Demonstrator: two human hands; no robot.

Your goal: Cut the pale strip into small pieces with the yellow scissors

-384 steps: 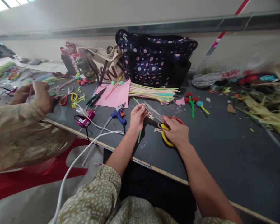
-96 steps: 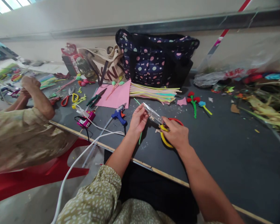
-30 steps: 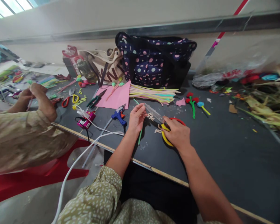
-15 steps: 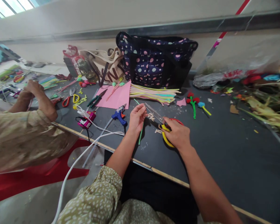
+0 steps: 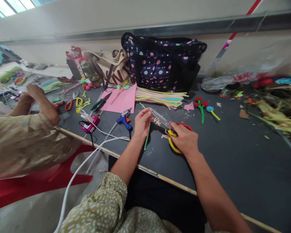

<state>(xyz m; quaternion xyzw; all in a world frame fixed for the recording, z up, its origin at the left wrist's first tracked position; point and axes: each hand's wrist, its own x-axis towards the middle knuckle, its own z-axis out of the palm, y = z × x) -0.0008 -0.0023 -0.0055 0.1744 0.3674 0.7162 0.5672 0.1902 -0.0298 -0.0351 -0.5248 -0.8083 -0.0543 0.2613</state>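
My right hand point(image 5: 184, 139) grips the yellow and red handles of large scissors point(image 5: 171, 133), whose steel blades point(image 5: 160, 117) point up-left toward my left hand. My left hand point(image 5: 142, 123) pinches a green pipe cleaner point(image 5: 146, 139) that hangs down from the fingers, with its top end at the blade tips. Small beige cut scraps point(image 5: 164, 136) lie on the dark table point(image 5: 232, 155) between my two hands.
A blue glue gun point(image 5: 123, 118) and a pink glue gun point(image 5: 89, 124) with white cords lie left of my hands. Pink paper point(image 5: 120, 100), a bundle of pipe cleaners point(image 5: 160, 95), a polka-dot bag point(image 5: 162, 63) and finished red flowers point(image 5: 200, 106) sit behind. Another person's hands point(image 5: 32, 97) work at far left.
The green pipe cleaner has shifted slightly in my left hand and the scissor blades have stayed at it. The other person's hands have moved a little at the left.
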